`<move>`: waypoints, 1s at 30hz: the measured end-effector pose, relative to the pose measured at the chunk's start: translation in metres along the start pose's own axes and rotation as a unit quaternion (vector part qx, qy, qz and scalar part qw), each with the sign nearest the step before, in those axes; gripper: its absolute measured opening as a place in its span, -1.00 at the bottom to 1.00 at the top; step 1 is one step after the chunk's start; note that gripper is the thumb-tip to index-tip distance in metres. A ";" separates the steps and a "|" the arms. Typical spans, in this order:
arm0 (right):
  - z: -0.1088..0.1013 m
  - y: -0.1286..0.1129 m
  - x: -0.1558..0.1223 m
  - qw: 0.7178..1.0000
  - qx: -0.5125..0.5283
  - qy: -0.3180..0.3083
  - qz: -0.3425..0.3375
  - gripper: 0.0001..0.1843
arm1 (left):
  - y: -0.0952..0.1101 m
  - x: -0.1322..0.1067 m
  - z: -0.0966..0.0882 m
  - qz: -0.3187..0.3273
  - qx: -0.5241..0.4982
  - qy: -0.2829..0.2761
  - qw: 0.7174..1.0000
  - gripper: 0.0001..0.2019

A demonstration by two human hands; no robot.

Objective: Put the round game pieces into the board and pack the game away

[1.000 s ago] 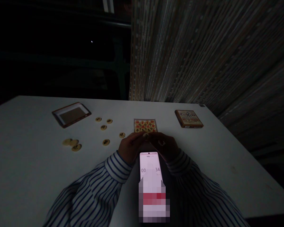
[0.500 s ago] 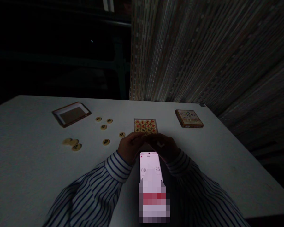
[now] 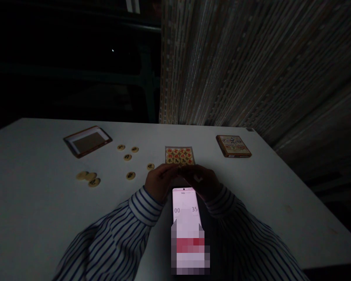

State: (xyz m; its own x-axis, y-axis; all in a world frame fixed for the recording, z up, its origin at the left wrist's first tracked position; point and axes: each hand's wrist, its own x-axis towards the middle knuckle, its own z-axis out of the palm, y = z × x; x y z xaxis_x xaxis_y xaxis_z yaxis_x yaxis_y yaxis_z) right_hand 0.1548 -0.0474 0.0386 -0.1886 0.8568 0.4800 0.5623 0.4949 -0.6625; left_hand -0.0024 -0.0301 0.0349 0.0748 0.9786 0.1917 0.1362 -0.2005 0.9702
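Observation:
A small tray (image 3: 193, 149) of round Chinese chess pieces (image 3: 176, 160) lies in front of me, the pieces in rows with red and black characters. My left hand (image 3: 160, 180) and my right hand (image 3: 201, 180) meet at its near edge, their fingers curled in and nearly touching. Both hands cover the tray's front part. Whatever sits between the fingertips is too dark to make out. Left of my left hand, several loose chess pieces (image 3: 130, 175) are scattered on the white table (image 3: 175, 134), and one (image 3: 150, 166) lies close to its knuckles.
Below my hands lies a lit phone (image 3: 185, 201) with a timer on screen. At the back left is an open box lid (image 3: 89, 141); at the right is a flat printed box (image 3: 234, 146). A strip curtain (image 3: 199, 66) hangs behind the table.
Hardly anything differs. Both hands keep their place at the tray's near edge, and the view has shifted very slightly.

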 end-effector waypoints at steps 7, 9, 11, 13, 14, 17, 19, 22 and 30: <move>0.000 0.001 0.000 1.000 0.002 0.005 0.001 -0.77 | 0.001 0.000 0.000 0.026 0.010 -0.007 1.000 -0.80; 0.000 0.001 -0.001 1.000 0.004 0.007 0.001 -0.78 | 0.001 0.000 0.000 0.027 0.005 -0.010 1.000 -0.80; 0.000 0.001 -0.001 1.000 0.005 0.012 0.004 -0.78 | 0.000 0.000 0.000 0.027 -0.002 -0.013 1.000 -0.79; 0.000 0.000 0.000 1.000 0.002 0.015 0.007 -0.79 | -0.001 -0.001 0.000 0.032 -0.004 -0.016 0.999 -0.79; 0.000 0.000 0.000 1.000 0.000 0.016 0.009 -0.79 | -0.001 -0.001 0.000 0.036 -0.003 -0.018 0.999 -0.79; 0.000 -0.001 0.000 1.000 -0.006 0.015 0.012 -0.79 | -0.002 0.000 -0.001 0.043 0.005 -0.024 0.999 -0.79; 0.001 -0.001 0.000 1.000 -0.010 0.015 0.008 -0.78 | -0.001 0.000 -0.001 0.042 0.008 -0.025 0.999 -0.80; 0.001 0.000 0.000 1.000 -0.019 0.015 -0.004 -0.76 | 0.001 -0.001 0.000 0.032 0.002 -0.019 0.999 -0.80; -0.001 -0.005 0.002 0.998 -0.044 0.025 -0.047 -0.76 | -0.002 -0.001 0.002 -0.009 -0.043 -0.010 0.999 -0.83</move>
State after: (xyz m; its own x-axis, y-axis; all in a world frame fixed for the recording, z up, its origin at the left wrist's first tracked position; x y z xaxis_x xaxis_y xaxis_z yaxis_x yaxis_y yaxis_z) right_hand 0.1526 -0.0482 0.0431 -0.2041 0.7976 0.5677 0.6123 0.5564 -0.5616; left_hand -0.0009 -0.0310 0.0324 0.0934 0.9805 0.1727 0.0520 -0.1781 0.9826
